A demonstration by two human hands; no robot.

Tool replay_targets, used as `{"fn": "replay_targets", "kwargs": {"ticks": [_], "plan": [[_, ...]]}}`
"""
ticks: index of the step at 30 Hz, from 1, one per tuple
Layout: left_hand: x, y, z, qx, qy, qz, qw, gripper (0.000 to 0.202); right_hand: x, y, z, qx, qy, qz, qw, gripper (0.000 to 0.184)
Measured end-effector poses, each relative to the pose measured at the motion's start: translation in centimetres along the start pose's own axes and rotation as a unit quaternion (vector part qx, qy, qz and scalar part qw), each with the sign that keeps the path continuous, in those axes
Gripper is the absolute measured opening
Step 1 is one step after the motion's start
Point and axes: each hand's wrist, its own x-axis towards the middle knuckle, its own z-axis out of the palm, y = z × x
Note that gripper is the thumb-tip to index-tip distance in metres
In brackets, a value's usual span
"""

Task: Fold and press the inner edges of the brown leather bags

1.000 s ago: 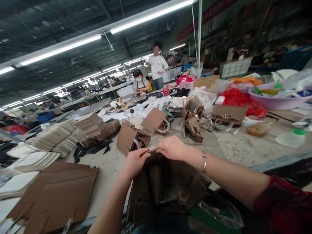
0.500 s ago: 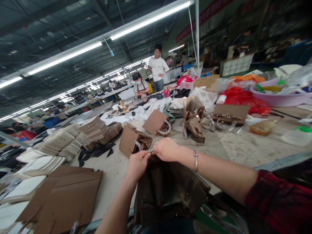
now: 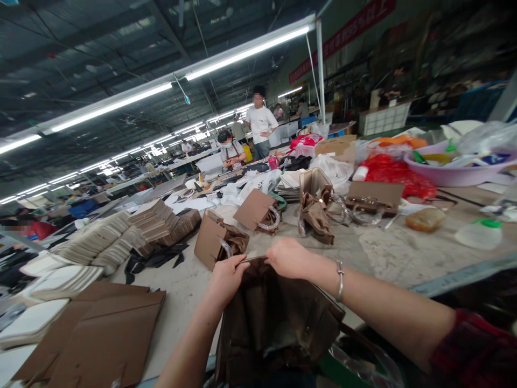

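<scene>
A dark brown bag (image 3: 283, 318) stands at the table's near edge, its mouth facing me and its inside in shadow. My left hand (image 3: 226, 277) pinches the far rim of the bag between thumb and fingers. A little to the right, my right hand (image 3: 288, 260) is closed on the same rim, with a short stretch of edge showing between the two hands. Just beyond my left hand lies a brown bag (image 3: 210, 240) with a plastic-wrapped handle. Behind it is another brown bag (image 3: 256, 210), also with a wrapped handle.
Brown panels (image 3: 109, 334) lie at the near left, beside stacks of pale pieces (image 3: 86, 237). More bags (image 3: 317, 213) stand farther back. A purple basin (image 3: 464, 172), a red plastic bag (image 3: 396, 172) and a green-capped bottle (image 3: 479, 234) are at right. Two people (image 3: 260, 124) are across the table.
My hands have moved apart along the bag's rim, the right one shifting to the right. The bag's mouth looks wider, and the view has tilted slightly.
</scene>
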Motion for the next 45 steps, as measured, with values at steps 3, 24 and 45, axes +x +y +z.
{"fn": "replay_targets", "kwargs": {"ticks": [3,24,45], "plan": [[0.1,0.3,0.1,0.032,-0.001,-0.015,0.999,0.025,0.1,0.2,0.2,-0.009,0.008,0.018,1.000,0.038],[-0.1,-1.5,-0.4,0.011,-0.003,-0.063,0.998,0.020,-0.1,0.5,-0.3,0.094,-0.025,0.029,0.995,0.049],[3.8,0.7,0.6,0.101,-0.090,0.000,0.991,0.025,-4.4,-2.6,-1.0,0.164,0.072,0.068,0.981,0.036]]}}
